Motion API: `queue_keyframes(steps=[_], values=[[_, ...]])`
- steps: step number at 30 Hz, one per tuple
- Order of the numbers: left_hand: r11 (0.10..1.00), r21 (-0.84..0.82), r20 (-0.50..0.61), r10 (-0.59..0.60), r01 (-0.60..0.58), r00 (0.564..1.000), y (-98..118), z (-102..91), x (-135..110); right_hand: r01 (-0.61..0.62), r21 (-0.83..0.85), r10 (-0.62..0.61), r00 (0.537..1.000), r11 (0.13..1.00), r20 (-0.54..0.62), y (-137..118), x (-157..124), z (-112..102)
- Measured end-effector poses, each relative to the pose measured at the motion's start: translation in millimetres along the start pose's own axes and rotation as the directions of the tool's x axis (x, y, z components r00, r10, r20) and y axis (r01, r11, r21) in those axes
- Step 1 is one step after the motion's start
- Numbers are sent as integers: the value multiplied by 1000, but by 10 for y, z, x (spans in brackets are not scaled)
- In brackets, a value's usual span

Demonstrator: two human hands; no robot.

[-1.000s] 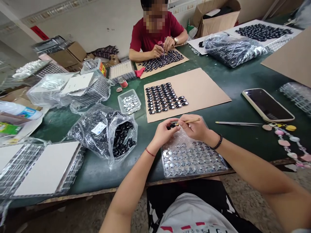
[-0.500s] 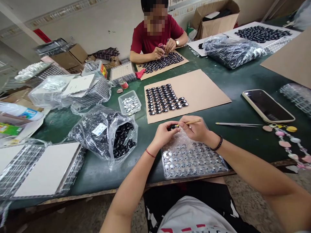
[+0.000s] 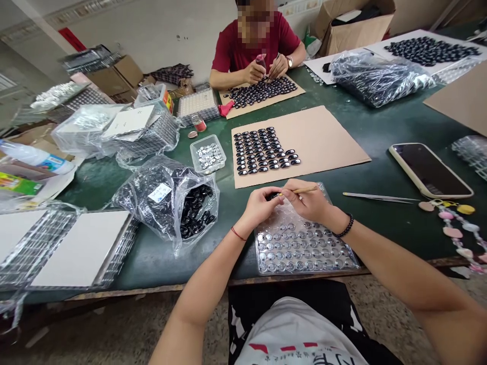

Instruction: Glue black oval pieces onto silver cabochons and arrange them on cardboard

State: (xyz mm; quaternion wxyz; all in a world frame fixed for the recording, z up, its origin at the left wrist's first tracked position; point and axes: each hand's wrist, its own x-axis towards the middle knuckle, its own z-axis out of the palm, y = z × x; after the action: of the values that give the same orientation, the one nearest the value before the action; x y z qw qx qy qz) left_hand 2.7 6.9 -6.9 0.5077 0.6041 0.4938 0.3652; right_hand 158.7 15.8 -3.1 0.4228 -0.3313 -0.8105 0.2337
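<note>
My left hand (image 3: 262, 205) is closed, pinching a small shiny black oval piece (image 3: 271, 196) mostly hidden by the fingers. A thin wooden stick (image 3: 306, 189) with a yellowish tip is gripped in my right hand (image 3: 309, 204), its tip close to the black piece. Both hands are over the upper part of a clear plastic tray (image 3: 262, 269) holding rows of round silvery pieces (image 3: 299, 253). Beyond them, a brown cardboard sheet (image 3: 331, 137) carries rows of black oval pieces (image 3: 256, 152). An open plastic bag (image 3: 152, 197) of loose black pieces lies to the left.
A clear tub (image 3: 196, 165) of small silvery discs stands by the cardboard. Tweezers (image 3: 376, 197), a phone (image 3: 429, 170) and a beaded strap (image 3: 452, 233) lie at right. Across the table, a person in a red shirt (image 3: 232, 56) works over more black pieces. Stacked trays (image 3: 79, 248) sit left.
The camera view has shifted slightly, so the table appears a little higher and farther right. My hands keep nearly the same hold, close together. The person opposite has moved their hands slightly apart.
</note>
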Motion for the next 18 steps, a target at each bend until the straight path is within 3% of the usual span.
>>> queue_keyframes(steps=[2,4,6,7,12,15,18], values=[[996,-51,-8,-67,67,998,9,8,-3,-200,235,204,979,951,7,23,37,-11],[988,-98,-1,-116,116,993,16,24,-9,-398,512,426,902,761,68,61,82,-32],[983,-135,8,-127,127,992,23,45,-16,-473,693,537,831,545,146,97,117,-53],[981,-150,5,-122,121,993,27,53,-18,-479,729,558,814,488,161,108,128,-58],[998,-70,-98,-9,2,995,90,35,-19,-578,640,616,761,505,202,45,136,-42],[999,25,-157,32,-28,987,121,1,-23,-630,641,604,735,439,308,-2,137,-31],[996,84,-125,39,-29,991,116,-4,-31,-649,658,568,726,381,387,13,135,-32]])
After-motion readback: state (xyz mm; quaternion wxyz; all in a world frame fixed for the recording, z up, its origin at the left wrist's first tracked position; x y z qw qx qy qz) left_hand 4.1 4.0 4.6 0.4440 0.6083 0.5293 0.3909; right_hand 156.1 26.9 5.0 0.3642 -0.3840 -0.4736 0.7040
